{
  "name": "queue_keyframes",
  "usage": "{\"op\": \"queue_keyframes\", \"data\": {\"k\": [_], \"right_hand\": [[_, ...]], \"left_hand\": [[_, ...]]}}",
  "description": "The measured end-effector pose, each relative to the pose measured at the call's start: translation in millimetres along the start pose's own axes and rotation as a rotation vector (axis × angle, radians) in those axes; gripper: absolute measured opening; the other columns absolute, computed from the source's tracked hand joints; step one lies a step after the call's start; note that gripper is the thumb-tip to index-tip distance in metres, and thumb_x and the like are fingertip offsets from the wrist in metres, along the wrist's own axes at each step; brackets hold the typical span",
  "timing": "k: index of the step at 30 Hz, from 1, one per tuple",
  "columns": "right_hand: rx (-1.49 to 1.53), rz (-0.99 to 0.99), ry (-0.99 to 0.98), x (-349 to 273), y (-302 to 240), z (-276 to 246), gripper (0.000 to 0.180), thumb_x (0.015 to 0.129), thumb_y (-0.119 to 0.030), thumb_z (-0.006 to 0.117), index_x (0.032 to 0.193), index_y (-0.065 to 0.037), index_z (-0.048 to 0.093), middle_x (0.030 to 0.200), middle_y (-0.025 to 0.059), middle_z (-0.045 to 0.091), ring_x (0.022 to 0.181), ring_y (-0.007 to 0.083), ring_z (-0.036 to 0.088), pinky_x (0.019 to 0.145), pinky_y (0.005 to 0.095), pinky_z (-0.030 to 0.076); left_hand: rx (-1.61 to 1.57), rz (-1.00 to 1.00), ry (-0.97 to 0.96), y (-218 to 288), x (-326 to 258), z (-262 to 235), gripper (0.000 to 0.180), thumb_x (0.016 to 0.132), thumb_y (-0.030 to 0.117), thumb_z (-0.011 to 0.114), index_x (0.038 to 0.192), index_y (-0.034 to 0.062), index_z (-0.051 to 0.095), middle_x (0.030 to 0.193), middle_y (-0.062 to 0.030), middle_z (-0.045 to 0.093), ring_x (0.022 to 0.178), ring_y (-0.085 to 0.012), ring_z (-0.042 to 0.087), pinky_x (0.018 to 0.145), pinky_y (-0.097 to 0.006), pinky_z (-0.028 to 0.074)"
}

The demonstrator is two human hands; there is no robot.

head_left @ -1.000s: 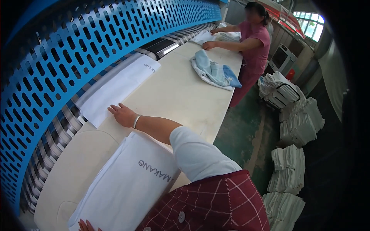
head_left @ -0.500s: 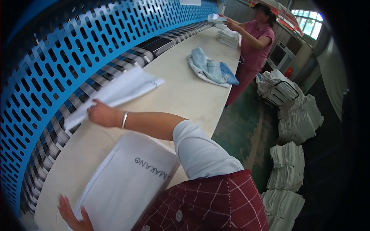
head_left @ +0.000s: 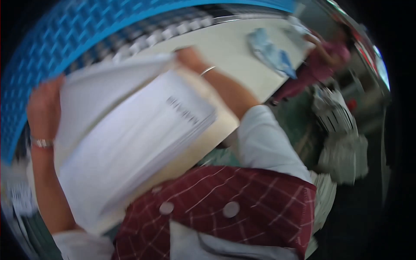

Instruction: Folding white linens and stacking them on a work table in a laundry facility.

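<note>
A white cloth point(head_left: 102, 84) is stretched between my two hands above the far side of a pale table point(head_left: 229, 43). My left hand point(head_left: 44, 104) is closed on its left end. At the other end, my right hand point(head_left: 190, 60) grips the far right corner, its fingers blurred. Just nearer to me lies a neat stack of folded white cloths point(head_left: 134, 138) with dark print near its right end. The held cloth hangs along the far edge of this stack; whether they touch, I cannot tell.
A blue slotted machine guard point(head_left: 86, 32) with a row of rollers or belts borders the table's far side. Crumpled light-blue cloth point(head_left: 271, 54) lies at the right. Beyond it stands a person in pink point(head_left: 325, 60). Bundles of white cloth point(head_left: 344, 158) stand on the floor.
The white cloth has come from the rollers toward the stack. My left hand has left the stack and taken the cloth's left end; my right hand has moved right. The view has shifted.
</note>
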State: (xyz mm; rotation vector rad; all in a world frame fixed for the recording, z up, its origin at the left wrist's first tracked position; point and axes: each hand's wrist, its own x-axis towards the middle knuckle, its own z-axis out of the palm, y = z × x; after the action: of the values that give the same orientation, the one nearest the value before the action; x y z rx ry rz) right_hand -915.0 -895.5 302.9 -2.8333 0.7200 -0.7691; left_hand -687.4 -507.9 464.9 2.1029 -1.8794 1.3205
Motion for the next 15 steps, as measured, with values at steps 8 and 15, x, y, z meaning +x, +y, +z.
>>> {"op": "queue_keyframes", "data": {"k": [8,15], "right_hand": [[-0.074,-0.645,0.112,-88,-111,-71,0.040,0.071,0.004,0.060,0.108,-0.009,0.062,0.110,0.0059,0.065,0.101,0.0241,0.061,0.095,0.0455,0.043],[0.026,-0.502,-0.073,-146,-99,-68,0.041,0.069,0.006,0.060,0.109,-0.006,0.063,0.112,0.0093,0.064,0.104,0.0261,0.060,0.094,0.0396,0.045]], "left_hand": [[-0.297,-0.441,-0.085,33,-255,-76,0.031,0.089,-0.005,0.048,0.117,0.0004,0.059,0.113,-0.0162,0.063,0.103,-0.0298,0.062,0.089,-0.035,0.049],[-0.375,-0.498,-0.260,111,-283,-69,0.037,0.079,-0.010,0.050,0.113,0.0026,0.059,0.113,-0.0153,0.063,0.103,-0.0308,0.062,0.087,-0.039,0.051]]}}
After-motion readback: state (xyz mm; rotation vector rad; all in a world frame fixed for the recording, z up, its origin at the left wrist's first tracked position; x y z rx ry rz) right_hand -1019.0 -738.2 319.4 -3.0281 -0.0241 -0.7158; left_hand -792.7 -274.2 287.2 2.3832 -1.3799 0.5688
